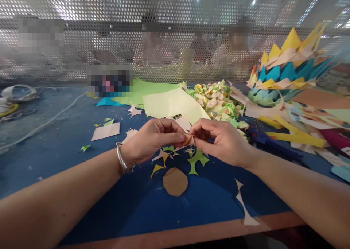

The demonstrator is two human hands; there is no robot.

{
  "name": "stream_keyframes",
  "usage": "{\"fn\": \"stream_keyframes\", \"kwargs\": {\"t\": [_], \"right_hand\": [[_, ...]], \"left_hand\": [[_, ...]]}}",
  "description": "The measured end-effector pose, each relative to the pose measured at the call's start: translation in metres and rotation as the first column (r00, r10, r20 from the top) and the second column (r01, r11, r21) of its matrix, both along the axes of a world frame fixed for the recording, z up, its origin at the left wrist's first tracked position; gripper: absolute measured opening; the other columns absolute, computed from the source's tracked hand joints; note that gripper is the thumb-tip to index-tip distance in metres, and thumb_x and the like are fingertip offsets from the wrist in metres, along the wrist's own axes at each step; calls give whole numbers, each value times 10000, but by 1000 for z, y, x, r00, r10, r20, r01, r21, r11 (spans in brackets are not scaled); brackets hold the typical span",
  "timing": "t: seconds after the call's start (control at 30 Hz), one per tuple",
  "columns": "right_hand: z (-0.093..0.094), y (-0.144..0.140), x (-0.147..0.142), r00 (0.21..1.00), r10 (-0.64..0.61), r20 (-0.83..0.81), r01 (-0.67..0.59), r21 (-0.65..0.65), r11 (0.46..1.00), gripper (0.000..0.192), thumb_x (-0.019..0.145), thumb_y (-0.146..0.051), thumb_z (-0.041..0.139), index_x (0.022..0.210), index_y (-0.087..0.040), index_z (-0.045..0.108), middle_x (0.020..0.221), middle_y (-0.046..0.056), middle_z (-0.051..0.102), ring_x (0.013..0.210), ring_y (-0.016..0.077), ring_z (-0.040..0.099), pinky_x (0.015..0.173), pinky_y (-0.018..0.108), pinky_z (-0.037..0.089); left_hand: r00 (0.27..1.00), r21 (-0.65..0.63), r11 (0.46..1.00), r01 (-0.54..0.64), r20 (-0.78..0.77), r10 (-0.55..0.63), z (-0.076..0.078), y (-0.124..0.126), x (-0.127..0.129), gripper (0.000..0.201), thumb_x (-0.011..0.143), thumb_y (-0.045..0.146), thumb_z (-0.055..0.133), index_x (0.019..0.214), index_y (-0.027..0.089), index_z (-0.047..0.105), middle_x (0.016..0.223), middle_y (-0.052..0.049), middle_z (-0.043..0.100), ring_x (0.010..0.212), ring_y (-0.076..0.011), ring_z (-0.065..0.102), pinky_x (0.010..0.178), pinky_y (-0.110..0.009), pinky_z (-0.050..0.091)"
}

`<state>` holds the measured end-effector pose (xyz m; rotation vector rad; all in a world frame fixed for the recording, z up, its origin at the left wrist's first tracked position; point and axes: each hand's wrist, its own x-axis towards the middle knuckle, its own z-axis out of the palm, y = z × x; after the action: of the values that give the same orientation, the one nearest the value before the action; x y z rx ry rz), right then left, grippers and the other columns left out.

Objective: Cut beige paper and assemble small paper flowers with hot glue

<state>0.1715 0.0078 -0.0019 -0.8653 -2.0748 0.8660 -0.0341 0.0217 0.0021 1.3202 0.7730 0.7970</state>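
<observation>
Between both hands, above the blue table, is a small folded piece of peach paper (pixel 189 140) with creased, petal-like edges. My left hand (pixel 157 139), wearing a silver bracelet (pixel 123 158) at the wrist, pinches its left side between thumb and fingers. My right hand (pixel 221 141) pinches the right side with closed fingertips. Below the hands lie green paper scraps (pixel 197 161), a yellow scrap (pixel 157 170) and a brown cardboard disc (pixel 175 181). The fingers partly cover the folded paper.
Pale yellow sheet (pixel 169 101) and green sheet (pixel 136 92) lie behind the hands, beside a heap of small folded papers (pixel 218 99). At right are a blue glue gun (pixel 276 145), yellow strips (pixel 295 137) and a tiered paper piece (pixel 287 70). A perforated screen (pixel 169 59) stands behind.
</observation>
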Motion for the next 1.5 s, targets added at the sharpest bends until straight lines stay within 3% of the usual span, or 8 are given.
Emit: {"fn": "stream_keyframes", "kwargs": {"t": [0.33, 0.6, 0.77, 1.17, 1.27, 1.37, 1.43, 1.5], "right_hand": [[-2, -1, -1, 1000, 11, -8, -11, 28, 1000, 31, 840, -139, 581, 833, -140, 612, 673, -22, 563, 557, 60, 490, 512, 186, 410], [-1, -2, -1, 998, 50, 35, -52, 39, 998, 147, 869, -164, 582, 1015, -149, 592, 696, -23, 576, 579, 66, 514, 524, 177, 436], [1, -4, 0, 995, 85, 59, -89, 74, 993, 151, 873, -135, 572, 1019, -162, 597, 702, -32, 577, 588, 58, 516, 521, 165, 427], [-1, -3, 0, 988, 112, 110, -112, -11, 994, 101, 861, -148, 574, 960, -161, 585, 720, -24, 594, 611, 64, 536, 524, 165, 427], [0, -3, -1, 993, 99, 69, -97, -42, 994, 68, 862, -157, 580, 930, -157, 586, 716, -22, 604, 603, 60, 534, 524, 165, 425], [1, -2, -2, 998, 52, 18, -51, -76, 996, 42, 864, -172, 586, 903, -156, 590, 695, -26, 590, 579, 59, 515, 512, 172, 419], [1, -1, -1, 1000, 13, -13, -14, -100, 995, 48, 865, -192, 597, 900, -159, 591, 681, -31, 574, 565, 62, 504, 499, 180, 419], [1, 1, 0, 999, -18, -42, 12, -122, 992, 76, 863, -222, 614, 906, -164, 592, 677, -32, 564, 558, 68, 503, 492, 189, 430]], "left_hand": [[999, -63, 997, -45, -16, 44, 3, 0, -1, 83, 727, 173, 732, 734, 118, 670, 706, -34, 712, 673, -111, 675, 670, -211, 517], [999, -133, 990, 37, -35, -42, 5, 3, -2, 64, 754, 143, 715, 719, 137, 662, 676, -16, 707, 632, -95, 666, 607, -184, 494], [995, -191, 978, 86, -23, -92, 2, 5, -4, 74, 771, 175, 723, 735, 141, 669, 693, -12, 709, 660, -97, 678, 613, -167, 495], [996, -213, 977, 30, -76, -47, 4, 1, 1, 72, 840, 186, 655, 814, 122, 636, 705, -29, 699, 591, -72, 627, 617, -189, 483], [994, -122, 991, -46, -107, 33, 2, -1, 4, 92, 867, 217, 620, 850, 126, 622, 694, -18, 676, 578, -71, 607, 602, -193, 476], [969, 85, 980, -179, -156, 190, 0, -3, 3, 90, 871, 217, 602, 921, 143, 591, 739, -8, 662, 564, -75, 585, 557, -202, 463], [937, 297, 927, -229, -190, 292, 1, -6, 2, 97, 858, 220, 613, 922, 153, 584, 775, -7, 645, 588, -86, 581, 547, -214, 460], [900, 515, 831, -212, -228, 371, 4, -11, 1, 73, 845, 213, 618, 891, 161, 596, 780, -6, 623, 635, -103, 581, 559, -224, 458]]}}
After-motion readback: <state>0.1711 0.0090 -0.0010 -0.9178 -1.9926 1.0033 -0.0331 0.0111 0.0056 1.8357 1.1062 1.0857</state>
